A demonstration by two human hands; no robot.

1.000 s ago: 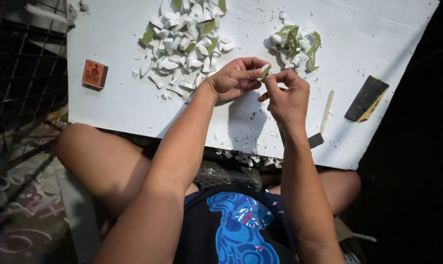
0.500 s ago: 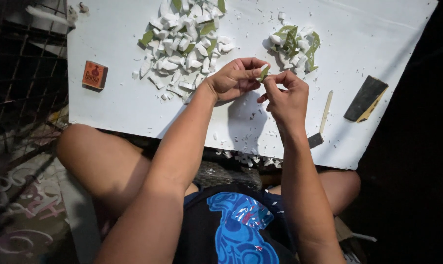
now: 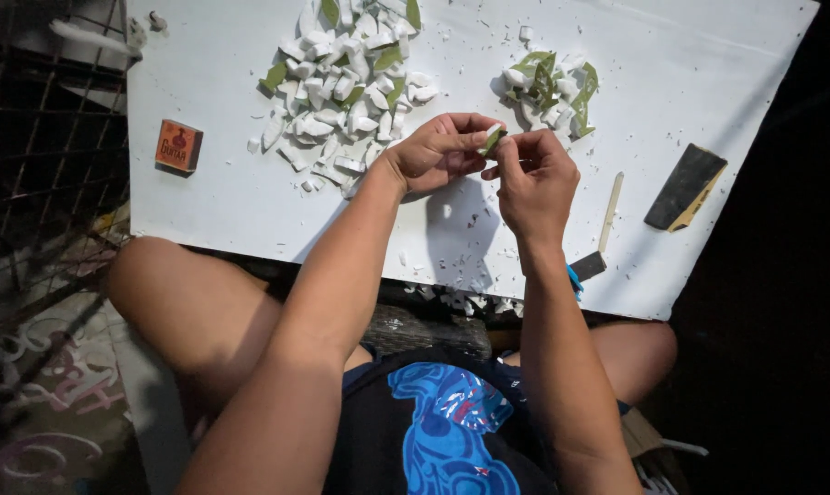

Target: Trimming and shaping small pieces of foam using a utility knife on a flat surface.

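Pinching green-white piece [image 3: 493, 138], both hands, [image 3: 438, 151] [image 3: 534, 179] above white board's [image 3: 231, 202] near edge

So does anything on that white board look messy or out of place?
Yes: small white crumbs are strewn across the white board, beyond the big pile and small pile, some past its near edge. A thin stick lies askew.

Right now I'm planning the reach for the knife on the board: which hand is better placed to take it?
Likely the right hand: the knife lies just beside it on the white board, while the left hand would have to cross over.
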